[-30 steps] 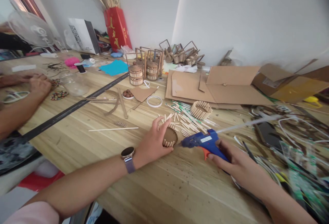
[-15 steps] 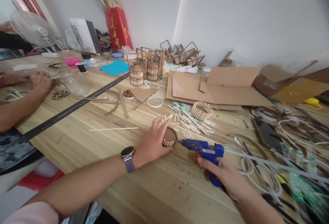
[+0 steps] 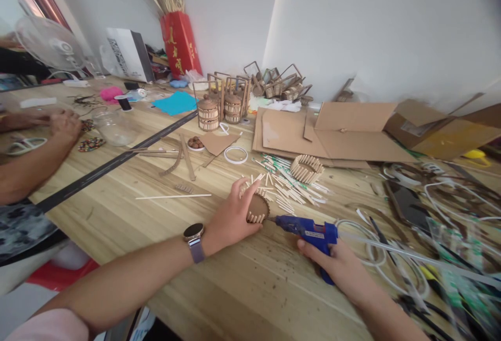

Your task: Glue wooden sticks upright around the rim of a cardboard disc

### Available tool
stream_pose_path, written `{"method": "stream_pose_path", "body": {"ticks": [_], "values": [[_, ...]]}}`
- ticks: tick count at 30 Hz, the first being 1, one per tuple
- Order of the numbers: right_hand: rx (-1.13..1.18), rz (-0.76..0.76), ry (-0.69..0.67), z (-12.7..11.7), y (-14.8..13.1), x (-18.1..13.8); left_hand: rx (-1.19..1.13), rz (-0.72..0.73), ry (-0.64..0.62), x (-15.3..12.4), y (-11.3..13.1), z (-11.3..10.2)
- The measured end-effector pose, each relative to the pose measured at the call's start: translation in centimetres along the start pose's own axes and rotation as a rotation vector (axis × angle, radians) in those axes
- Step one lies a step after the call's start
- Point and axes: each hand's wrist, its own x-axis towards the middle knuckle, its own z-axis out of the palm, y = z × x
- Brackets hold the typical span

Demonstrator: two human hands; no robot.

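Note:
My left hand, with a watch on its wrist, grips the left side of a small round cardboard base edged with short wooden sticks. Part of that base is covered by the fingers. In my right hand is a blue hot glue gun, its nozzle at the right edge of the base. A long translucent glue stick runs out of the gun's back. Loose short sticks lie just beyond the base, beside a finished-looking ring of sticks.
Flattened cardboard lies behind the sticks, near small lidded baskets. Coiled white cords, a phone and plastic wrappers crowd the right. Another person's hands rest at the left by a glass jar.
The glue gun's rear has tipped down and shifted slightly left, while its nozzle stays at the base's edge. My left hand and the base have hardly moved.

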Motion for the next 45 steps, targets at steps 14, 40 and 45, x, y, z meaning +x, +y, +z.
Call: {"method": "stream_pose_path", "body": {"ticks": [14, 40, 45], "values": [[-0.104, -0.118, -0.154, -0.56, -0.59, 0.31, -0.018, 0.015, 0.012, -0.04, -0.18, 0.07], [-0.166, -0.144, -0.132, -0.11, -0.8, 0.54, -0.031, 0.013, 0.021, 0.03, -0.17, 0.17], [-0.152, -0.136, -0.124, -0.09, -1.05, 0.46, -0.009, 0.009, 0.014, -0.01, -0.03, 0.07]]}}
